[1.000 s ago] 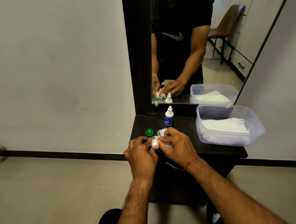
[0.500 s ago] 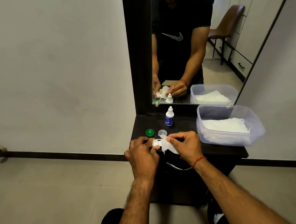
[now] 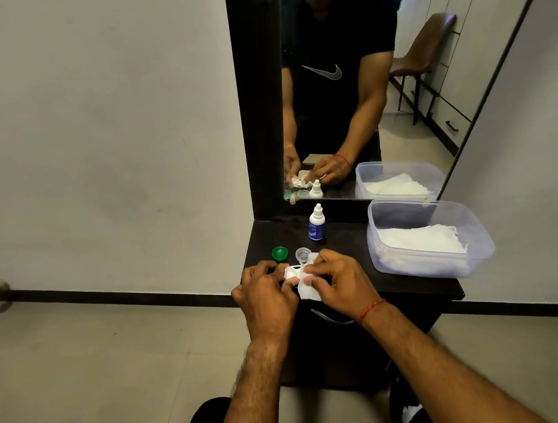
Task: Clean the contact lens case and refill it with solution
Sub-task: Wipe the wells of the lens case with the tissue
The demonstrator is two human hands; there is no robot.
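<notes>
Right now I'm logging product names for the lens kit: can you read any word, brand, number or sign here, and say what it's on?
No readable words or numbers.
Bottle: blue label with pale print, too small and blurred to read.
Shirt in the mirror: a white swoosh logo, no lettering.
Green cap, clear cap, tub: no marking visible.

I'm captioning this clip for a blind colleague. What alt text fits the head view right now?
Two bare hands, left hand and right hand, hold a white contact lens case and a white tissue over a dark vanity shelf. Behind them sit a green cap, a clear cap, a small solution bottle and a plastic tub of tissues, below a mirror.
</notes>
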